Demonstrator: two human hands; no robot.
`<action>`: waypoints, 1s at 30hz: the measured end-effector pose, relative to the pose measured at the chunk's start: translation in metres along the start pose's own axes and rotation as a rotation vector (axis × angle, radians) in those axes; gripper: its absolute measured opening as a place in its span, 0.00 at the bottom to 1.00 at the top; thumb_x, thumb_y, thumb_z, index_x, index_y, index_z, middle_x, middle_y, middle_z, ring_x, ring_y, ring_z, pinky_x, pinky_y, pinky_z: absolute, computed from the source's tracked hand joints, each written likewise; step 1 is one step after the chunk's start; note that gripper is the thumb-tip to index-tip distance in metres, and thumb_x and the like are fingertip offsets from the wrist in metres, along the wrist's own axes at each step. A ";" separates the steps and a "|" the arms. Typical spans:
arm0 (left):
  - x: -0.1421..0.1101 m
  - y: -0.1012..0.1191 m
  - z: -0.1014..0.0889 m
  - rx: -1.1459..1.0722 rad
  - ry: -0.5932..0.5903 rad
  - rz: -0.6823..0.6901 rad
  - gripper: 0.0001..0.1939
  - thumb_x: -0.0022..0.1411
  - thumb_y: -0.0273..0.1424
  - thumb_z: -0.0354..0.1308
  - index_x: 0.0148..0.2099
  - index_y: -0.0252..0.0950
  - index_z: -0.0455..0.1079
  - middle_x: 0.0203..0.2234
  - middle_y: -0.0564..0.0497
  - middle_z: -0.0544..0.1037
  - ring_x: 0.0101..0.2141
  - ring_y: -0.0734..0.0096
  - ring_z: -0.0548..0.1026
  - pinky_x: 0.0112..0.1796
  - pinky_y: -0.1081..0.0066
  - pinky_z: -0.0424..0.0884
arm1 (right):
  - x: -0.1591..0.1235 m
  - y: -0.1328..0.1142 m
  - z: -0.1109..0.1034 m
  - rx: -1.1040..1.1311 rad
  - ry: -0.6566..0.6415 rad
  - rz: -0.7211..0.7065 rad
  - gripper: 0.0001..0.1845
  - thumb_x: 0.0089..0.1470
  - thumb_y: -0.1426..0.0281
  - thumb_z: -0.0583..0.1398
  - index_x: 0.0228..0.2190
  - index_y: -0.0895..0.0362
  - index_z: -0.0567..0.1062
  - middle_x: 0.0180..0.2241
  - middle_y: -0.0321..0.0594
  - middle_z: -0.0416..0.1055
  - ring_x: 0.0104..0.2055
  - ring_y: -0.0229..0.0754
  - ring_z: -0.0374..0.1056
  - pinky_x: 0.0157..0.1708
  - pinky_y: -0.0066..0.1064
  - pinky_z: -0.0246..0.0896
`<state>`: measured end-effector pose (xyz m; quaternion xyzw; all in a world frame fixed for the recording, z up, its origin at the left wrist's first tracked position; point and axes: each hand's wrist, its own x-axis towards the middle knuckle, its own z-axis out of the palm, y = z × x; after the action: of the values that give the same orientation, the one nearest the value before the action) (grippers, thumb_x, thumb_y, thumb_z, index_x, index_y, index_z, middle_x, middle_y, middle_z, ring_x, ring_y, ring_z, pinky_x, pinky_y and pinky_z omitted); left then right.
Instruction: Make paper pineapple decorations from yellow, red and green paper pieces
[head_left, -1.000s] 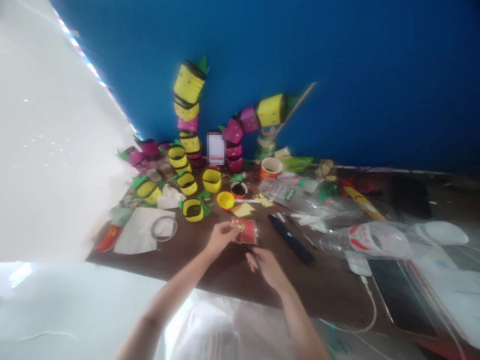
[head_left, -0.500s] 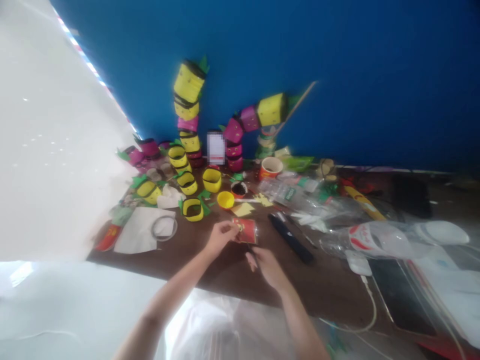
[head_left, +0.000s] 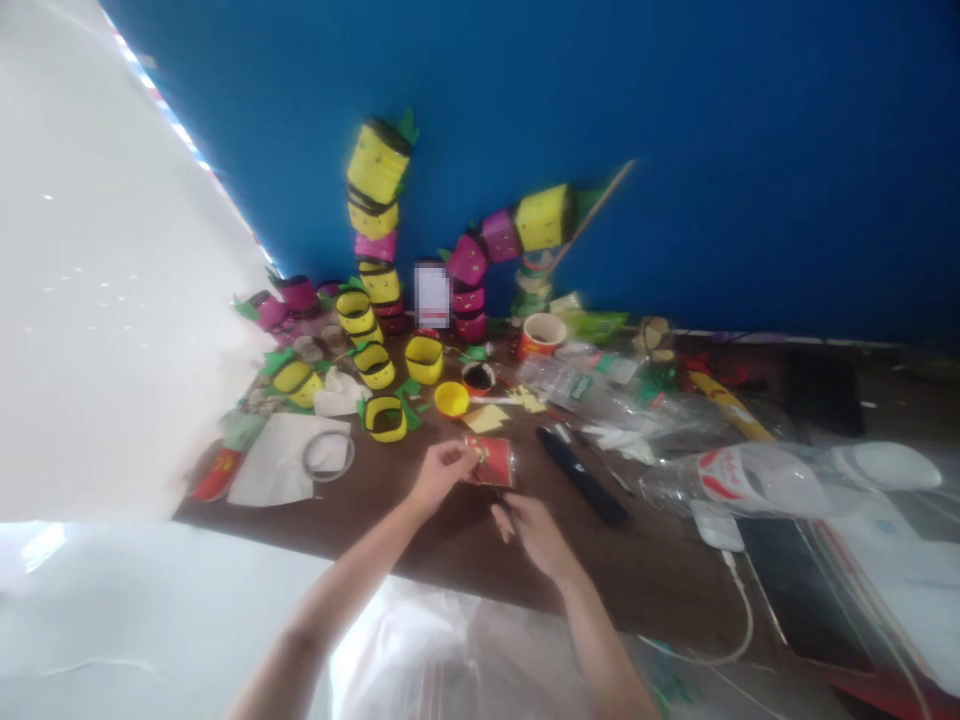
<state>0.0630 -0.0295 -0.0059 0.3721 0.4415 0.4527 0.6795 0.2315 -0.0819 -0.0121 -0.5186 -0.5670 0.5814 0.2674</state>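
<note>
Red piece [head_left: 495, 461] is sitting between my hands, over the brown table [head_left: 427, 545]; I cannot tell whether it is touching the surface. My left hand [head_left: 444, 472] is pinching its left edge. My right hand [head_left: 534, 527] is grasping a slim dark tool [head_left: 511, 514], its tip pointing toward the lower edge; blur is hiding the tool's type. I am apparently working that edge, and any next move is probably calling for a firm left-hand pinch and a controlled tool angle. Beyond the piece, a yellow bowl [head_left: 451, 401] and yellow scraps [head_left: 486, 418] are lying near. On the right, a long black object [head_left: 581, 478] is limiting sideways clearance, while a clear bottle [head_left: 724, 474] is lying farther off
</note>
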 end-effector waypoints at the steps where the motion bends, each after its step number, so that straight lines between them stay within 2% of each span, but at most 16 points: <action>1: 0.000 0.000 0.000 0.000 0.000 0.000 0.14 0.46 0.37 0.64 0.27 0.31 0.69 0.19 0.52 0.73 0.20 0.77 0.71 0.25 0.76 0.69 | 0.000 0.000 0.000 0.001 0.000 0.001 0.23 0.52 0.56 0.55 0.15 0.58 0.62 0.16 0.32 0.60 0.20 0.33 0.56 0.23 0.26 0.48; 30: 0.004 -0.005 -0.004 0.023 0.042 0.024 0.14 0.46 0.38 0.63 0.26 0.32 0.67 0.18 0.54 0.71 0.19 0.80 0.69 0.23 0.79 0.65 | 0.000 -0.002 -0.001 -0.012 -0.005 -0.013 0.22 0.51 0.56 0.55 0.15 0.58 0.62 0.16 0.32 0.59 0.21 0.33 0.55 0.22 0.25 0.48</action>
<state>0.0613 -0.0272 -0.0132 0.3755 0.4566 0.4633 0.6602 0.2316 -0.0811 -0.0100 -0.5149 -0.5745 0.5777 0.2666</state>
